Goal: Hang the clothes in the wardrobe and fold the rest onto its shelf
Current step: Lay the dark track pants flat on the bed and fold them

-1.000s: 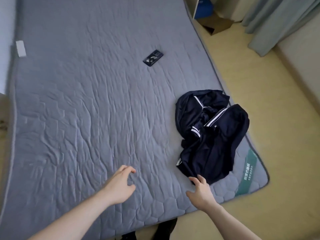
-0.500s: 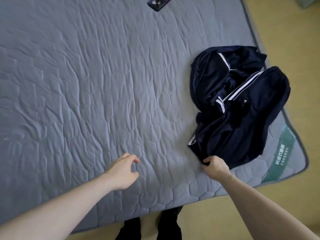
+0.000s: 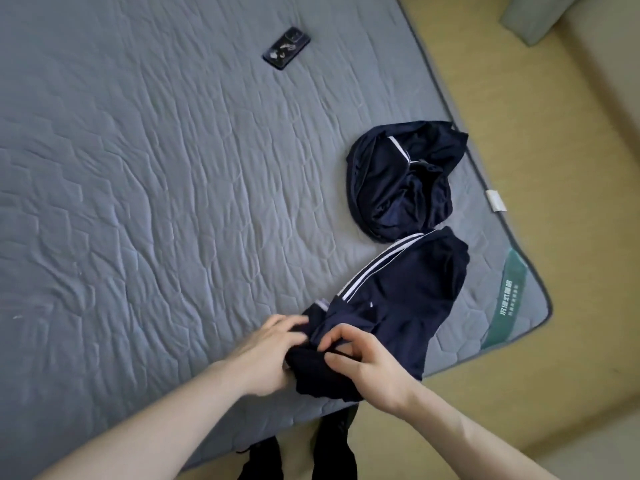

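Two navy garments with white side stripes lie near the right corner of the grey quilted mattress (image 3: 156,188). The nearer garment (image 3: 408,289) is stretched out toward me; its near end is bunched between both hands. My left hand (image 3: 273,351) grips that bunched end from the left. From the right, my right hand (image 3: 367,365) pinches the same fabric with thumb and fingers. The other garment (image 3: 398,181) sits crumpled farther back, apart from my hands.
A dark phone (image 3: 286,48) lies on the mattress at the far middle. Yellowish floor (image 3: 571,237) runs along the right and near sides. A pale curtain hem (image 3: 530,15) hangs at the top right. A green label (image 3: 507,299) marks the mattress corner.
The right hand pulled one garment out of the pile toward the mattress's near edge. My left hand moved right and took hold of its near end. The pile is now two separate pieces.
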Available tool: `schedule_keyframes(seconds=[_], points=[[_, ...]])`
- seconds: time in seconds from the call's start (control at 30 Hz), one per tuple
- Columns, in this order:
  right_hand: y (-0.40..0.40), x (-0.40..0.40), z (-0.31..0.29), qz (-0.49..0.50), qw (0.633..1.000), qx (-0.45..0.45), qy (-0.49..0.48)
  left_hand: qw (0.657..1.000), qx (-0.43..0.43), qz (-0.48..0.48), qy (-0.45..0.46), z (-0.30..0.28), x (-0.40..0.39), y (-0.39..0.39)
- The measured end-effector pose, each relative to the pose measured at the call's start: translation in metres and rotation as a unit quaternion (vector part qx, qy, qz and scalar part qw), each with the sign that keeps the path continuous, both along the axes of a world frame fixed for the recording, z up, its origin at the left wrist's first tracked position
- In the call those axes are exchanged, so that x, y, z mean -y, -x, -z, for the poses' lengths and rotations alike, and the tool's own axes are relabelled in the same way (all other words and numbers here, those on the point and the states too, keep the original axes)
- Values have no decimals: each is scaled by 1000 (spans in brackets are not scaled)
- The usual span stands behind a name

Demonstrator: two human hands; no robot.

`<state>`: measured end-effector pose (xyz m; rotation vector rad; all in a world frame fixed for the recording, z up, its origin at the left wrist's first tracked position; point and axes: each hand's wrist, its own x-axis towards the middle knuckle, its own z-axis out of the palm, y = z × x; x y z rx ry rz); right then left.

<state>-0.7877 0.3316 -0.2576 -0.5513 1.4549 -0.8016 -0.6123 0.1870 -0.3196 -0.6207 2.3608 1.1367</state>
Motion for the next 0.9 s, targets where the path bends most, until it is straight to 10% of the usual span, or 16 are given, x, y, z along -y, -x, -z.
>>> schedule_keyframes(seconds=[0.2, 0.43, 0.77, 0.9], points=[[-9, -21, 12, -7, 980, -178, -85, 993, 10, -115, 32, -19, 13, -42], [-29, -1, 5, -125, 952, -236, -151, 973, -130, -25, 188, -71, 45, -101], [-136, 118, -38, 46, 989, 132, 43, 799, -52, -490, 344, -92, 154, -220], [-99, 118, 25, -31, 987, -157, -12, 808, 130, -513, 259, -55, 126, -247]])
